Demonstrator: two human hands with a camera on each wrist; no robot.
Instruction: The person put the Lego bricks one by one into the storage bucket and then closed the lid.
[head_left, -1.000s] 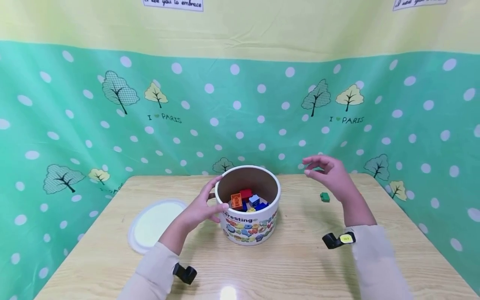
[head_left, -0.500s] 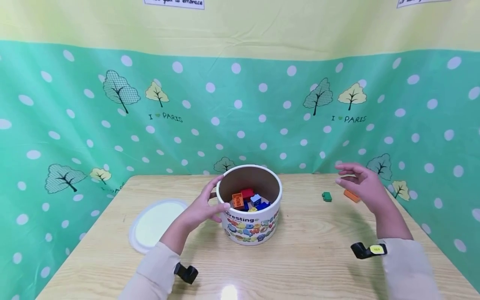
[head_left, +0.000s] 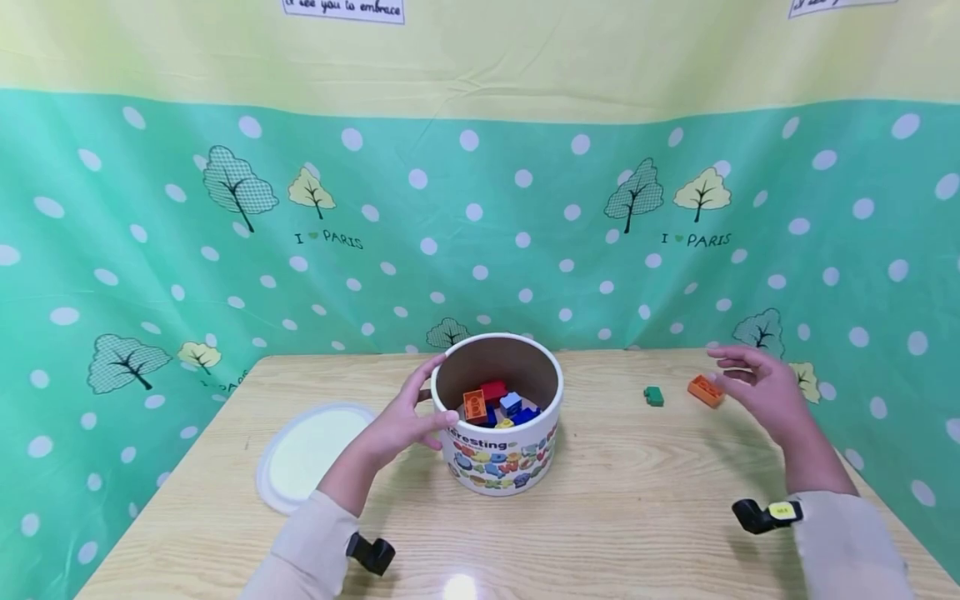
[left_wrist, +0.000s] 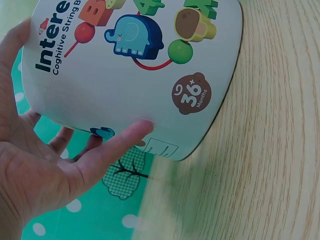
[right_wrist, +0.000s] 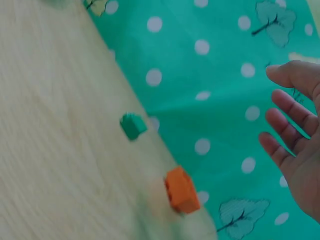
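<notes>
My left hand (head_left: 401,421) holds the left side of a round white bucket (head_left: 498,462), its thumb at the front of the rim and fingers spread along the side. In the left wrist view, fingers lie against the bucket's printed wall (left_wrist: 125,95). Inside sit an orange brick (head_left: 475,406), a red brick (head_left: 494,390), a light blue brick (head_left: 511,404) and other blocks. My right hand (head_left: 765,387), loosely bent and holding nothing, is just right of a loose orange brick (head_left: 706,390). A small green brick (head_left: 653,396) lies left of that one.
A white round lid (head_left: 315,454) lies on the wooden table (head_left: 615,533), left of the bucket. Behind and beside the table hangs a green dotted cloth (head_left: 525,208). Both loose bricks lie near the back right of the table.
My right hand has moved right and then down, from left of the green brick to beside the loose orange brick, which has come into view. My left hand stays on the bucket.
</notes>
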